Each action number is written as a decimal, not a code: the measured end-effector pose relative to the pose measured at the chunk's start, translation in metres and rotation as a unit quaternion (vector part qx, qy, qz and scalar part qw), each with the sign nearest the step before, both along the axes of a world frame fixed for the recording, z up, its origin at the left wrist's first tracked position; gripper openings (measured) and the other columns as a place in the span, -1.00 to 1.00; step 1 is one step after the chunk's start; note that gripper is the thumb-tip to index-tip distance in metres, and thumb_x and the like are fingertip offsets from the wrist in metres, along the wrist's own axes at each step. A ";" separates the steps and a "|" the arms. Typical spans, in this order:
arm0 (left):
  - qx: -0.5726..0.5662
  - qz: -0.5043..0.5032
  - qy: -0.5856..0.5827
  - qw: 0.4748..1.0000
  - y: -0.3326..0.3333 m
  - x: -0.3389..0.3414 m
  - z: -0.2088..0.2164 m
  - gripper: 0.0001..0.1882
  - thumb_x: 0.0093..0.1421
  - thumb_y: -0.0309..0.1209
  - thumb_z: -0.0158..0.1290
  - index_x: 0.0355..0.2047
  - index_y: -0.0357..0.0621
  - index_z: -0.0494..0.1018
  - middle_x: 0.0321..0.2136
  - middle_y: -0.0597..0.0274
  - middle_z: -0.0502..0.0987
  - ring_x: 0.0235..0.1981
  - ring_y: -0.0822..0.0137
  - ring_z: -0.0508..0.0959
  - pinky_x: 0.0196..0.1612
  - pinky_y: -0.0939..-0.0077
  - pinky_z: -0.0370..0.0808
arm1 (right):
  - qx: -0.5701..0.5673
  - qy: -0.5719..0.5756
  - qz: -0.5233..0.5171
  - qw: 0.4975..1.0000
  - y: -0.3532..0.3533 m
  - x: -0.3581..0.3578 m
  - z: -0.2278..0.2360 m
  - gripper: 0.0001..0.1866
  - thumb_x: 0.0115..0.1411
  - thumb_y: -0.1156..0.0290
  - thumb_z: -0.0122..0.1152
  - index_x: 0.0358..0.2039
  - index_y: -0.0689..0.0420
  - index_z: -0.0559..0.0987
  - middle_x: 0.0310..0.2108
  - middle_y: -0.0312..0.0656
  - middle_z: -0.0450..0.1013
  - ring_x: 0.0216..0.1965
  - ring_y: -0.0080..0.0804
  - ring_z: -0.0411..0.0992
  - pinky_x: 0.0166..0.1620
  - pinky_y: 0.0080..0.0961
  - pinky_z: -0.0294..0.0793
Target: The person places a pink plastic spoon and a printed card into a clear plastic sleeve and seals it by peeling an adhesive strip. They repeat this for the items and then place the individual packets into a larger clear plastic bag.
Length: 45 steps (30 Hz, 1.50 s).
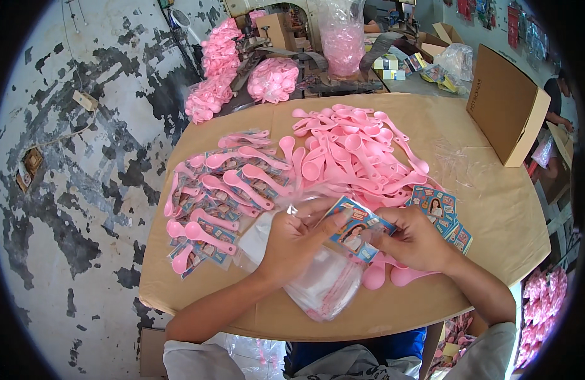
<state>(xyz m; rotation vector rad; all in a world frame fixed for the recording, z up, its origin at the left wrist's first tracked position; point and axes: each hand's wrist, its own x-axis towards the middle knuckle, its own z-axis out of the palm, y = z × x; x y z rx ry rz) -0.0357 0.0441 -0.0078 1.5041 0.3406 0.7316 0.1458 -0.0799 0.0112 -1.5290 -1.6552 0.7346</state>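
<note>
A blue printed card (351,235) with a picture of a person on it is held between my two hands, above the near middle of the table. My left hand (294,239) pinches the card's left side with the thumb on top. At its right end, the fingers of my right hand (414,235) are closed on it. Beneath the card lies a stack of clear plastic bags (327,288). Two loose pink measuring spoons (375,273) rest below my right hand. More blue cards (446,208) are fanned out just beyond my right wrist.
A large heap of pink spoons (352,149) covers the middle back of the table (508,209). To the left are spoons packed with cards in clear bags (226,187). An open cardboard box (504,104) stands at the right back edge. Bagged spoons (273,79) sit beyond the table.
</note>
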 end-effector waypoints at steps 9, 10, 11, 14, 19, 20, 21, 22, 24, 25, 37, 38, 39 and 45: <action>0.086 -0.091 0.023 0.992 -0.013 0.002 -0.016 -0.46 0.27 -0.38 0.12 0.21 -0.25 0.23 0.08 0.11 0.45 0.05 0.30 0.50 0.11 0.37 0.48 | 0.082 0.205 -0.019 0.975 -0.002 -0.009 -0.024 -0.75 0.30 0.42 0.17 -0.06 0.23 0.58 -0.38 -0.35 0.56 -0.44 -0.76 0.45 -0.35 -0.70 0.51; 0.083 -0.093 0.025 0.992 -0.015 0.003 -0.013 -0.46 0.27 -0.38 0.12 0.21 -0.25 0.23 0.08 0.11 0.45 0.05 0.30 0.50 0.11 0.37 0.48 | 0.030 0.203 -0.016 0.979 -0.004 -0.010 -0.015 -0.74 0.30 0.40 0.18 -0.04 0.23 0.58 -0.39 -0.35 0.55 -0.44 -0.77 0.43 -0.36 -0.71 0.50; 0.038 -0.113 -0.020 0.993 -0.016 0.004 -0.006 -0.42 0.31 -0.28 0.07 0.24 -0.24 0.16 0.14 0.07 0.39 0.12 0.25 0.44 0.16 0.30 0.43 | -0.021 0.200 -0.013 0.980 -0.006 -0.010 -0.009 -0.72 0.30 0.39 0.18 -0.02 0.22 0.57 -0.40 -0.35 0.54 -0.43 -0.78 0.42 -0.37 -0.73 0.49; -0.065 -0.154 -0.077 0.983 -0.011 0.002 -0.001 -0.36 0.39 -0.07 -0.15 0.31 -0.21 0.02 0.24 -0.03 0.26 0.23 0.15 0.33 0.25 0.17 0.33 | -0.102 0.204 -0.039 0.973 -0.008 -0.009 -0.004 -0.76 0.31 0.38 0.17 -0.10 0.25 0.58 -0.38 -0.36 0.54 -0.42 -0.83 0.38 -0.38 -0.74 0.45; -0.074 -0.207 -0.096 0.971 -0.013 0.000 -0.011 -0.40 0.39 -0.15 -0.13 0.29 -0.26 0.07 0.25 -0.01 0.24 0.23 0.19 0.32 0.26 0.22 0.29 | -0.046 0.287 -0.008 0.957 -0.009 -0.018 -0.006 -0.85 0.29 0.42 0.20 -0.27 0.27 0.56 -0.32 -0.35 0.53 -0.38 -0.83 0.37 -0.37 -0.72 0.43; -0.012 -0.205 -0.080 0.975 -0.016 0.001 -0.011 -0.45 0.40 -0.28 -0.09 0.29 -0.28 0.10 0.25 0.03 0.26 0.22 0.25 0.34 0.25 0.30 0.29 | -0.029 0.254 0.004 0.967 -0.009 -0.017 -0.014 -0.86 0.28 0.44 0.20 -0.28 0.27 0.54 -0.26 -0.33 0.52 -0.36 -0.81 0.39 -0.35 -0.71 0.44; 0.016 -0.184 -0.033 0.982 -0.020 -0.003 -0.006 -0.51 0.36 -0.35 -0.03 0.23 -0.27 0.20 0.24 0.05 0.27 0.22 0.28 0.32 0.23 0.33 0.31 | -0.031 0.255 0.003 0.966 -0.008 -0.017 -0.020 -0.86 0.28 0.44 0.20 -0.28 0.27 0.54 -0.26 -0.33 0.52 -0.36 -0.81 0.39 -0.35 -0.71 0.44; 0.016 -0.181 -0.033 0.983 -0.018 -0.003 -0.008 -0.51 0.36 -0.35 -0.03 0.23 -0.27 0.20 0.24 0.05 0.27 0.22 0.28 0.32 0.23 0.33 0.31 | -0.006 0.286 0.017 0.958 -0.006 -0.017 -0.025 -0.87 0.28 0.46 0.21 -0.24 0.26 0.54 -0.22 -0.32 0.51 -0.34 -0.79 0.39 -0.32 -0.70 0.44; 0.110 -0.249 -0.064 0.960 -0.014 -0.006 -0.014 -0.54 0.35 -0.35 0.00 0.20 -0.24 0.24 0.22 0.03 0.30 0.21 0.27 0.34 0.21 0.34 0.33 | 0.018 0.316 0.035 0.948 -0.006 -0.020 -0.028 -0.85 0.27 0.48 0.21 -0.19 0.25 0.54 -0.17 -0.31 0.50 -0.32 -0.77 0.39 -0.28 -0.68 0.45; 0.110 -0.249 -0.066 0.960 -0.014 -0.005 -0.015 -0.54 0.35 -0.35 0.00 0.20 -0.24 0.24 0.22 0.03 0.30 0.21 0.27 0.34 0.21 0.34 0.33 | 0.020 0.311 0.041 0.949 -0.006 -0.019 -0.030 -0.83 0.28 0.47 0.19 -0.16 0.26 0.54 -0.15 -0.31 0.50 -0.29 -0.76 0.38 -0.25 -0.68 0.44; 0.036 -0.147 -0.123 0.981 -0.030 -0.001 -0.002 -0.55 0.31 -0.25 0.06 0.11 -0.23 0.30 0.11 0.07 0.40 0.14 0.31 0.40 0.15 0.43 0.40 | 0.003 0.321 0.030 0.947 -0.004 -0.019 -0.033 -0.82 0.30 0.44 0.17 -0.14 0.25 0.52 -0.38 -0.41 0.44 -0.34 -0.80 0.33 -0.31 -0.68 0.37; 0.042 -0.181 -0.103 0.977 -0.029 -0.003 -0.005 -0.56 0.29 -0.28 0.08 0.10 -0.22 0.29 0.11 0.07 0.39 0.14 0.31 0.40 0.15 0.42 0.40 | 0.005 0.297 0.024 0.955 -0.003 -0.017 -0.035 -0.84 0.29 0.44 0.19 -0.18 0.24 0.52 -0.41 -0.43 0.43 -0.36 -0.81 0.32 -0.34 -0.68 0.36; 0.048 -0.211 -0.089 0.972 -0.029 -0.005 -0.008 -0.56 0.27 -0.31 0.09 0.09 -0.20 0.28 0.11 0.07 0.39 0.14 0.30 0.39 0.15 0.42 0.40 | 0.007 0.296 0.025 0.955 -0.004 -0.018 -0.036 -0.84 0.29 0.44 0.19 -0.18 0.24 0.52 -0.41 -0.43 0.43 -0.36 -0.81 0.32 -0.34 -0.68 0.36; -0.044 -0.094 -0.087 0.991 -0.016 -0.014 -0.007 -0.53 0.16 -0.50 0.19 0.02 -0.12 0.24 0.09 0.06 0.37 0.16 0.26 0.37 0.15 0.37 0.41 | 0.009 0.314 0.007 0.949 -0.009 -0.014 -0.015 -0.73 0.32 0.23 0.15 -0.25 0.22 0.50 -0.45 -0.39 0.46 -0.40 -0.78 0.37 -0.38 -0.70 0.39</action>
